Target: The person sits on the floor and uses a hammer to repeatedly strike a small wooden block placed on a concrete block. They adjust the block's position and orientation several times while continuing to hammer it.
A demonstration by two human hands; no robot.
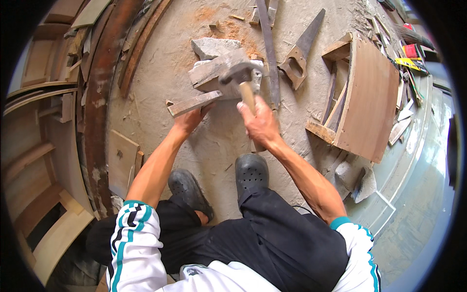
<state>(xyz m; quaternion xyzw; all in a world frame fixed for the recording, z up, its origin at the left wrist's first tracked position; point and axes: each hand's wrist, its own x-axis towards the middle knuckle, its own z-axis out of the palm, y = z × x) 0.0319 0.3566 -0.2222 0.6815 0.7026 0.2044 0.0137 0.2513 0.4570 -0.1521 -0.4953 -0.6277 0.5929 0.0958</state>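
My right hand [262,125] is closed round the wooden handle of a hammer [248,97]. The hammer's dark head, slightly blurred, is over a dusty grey block [209,74]. My left hand [190,120] grips a short wooden strip [194,103] from below, its fingers partly hidden by the wood. One end of the strip lies near or against the front of the grey block; contact is unclear. Behind the block is a rough whitish chunk of stone or concrete [214,47].
To the right lie a handsaw [294,67], a long dark bar [270,53] and a wooden box frame [368,97]. Long boards [104,87] and wooden frames [29,160] line the left. Wood scraps [401,129] and a glass-like sheet [413,219] are at far right. My shoes [251,171] stand close below.
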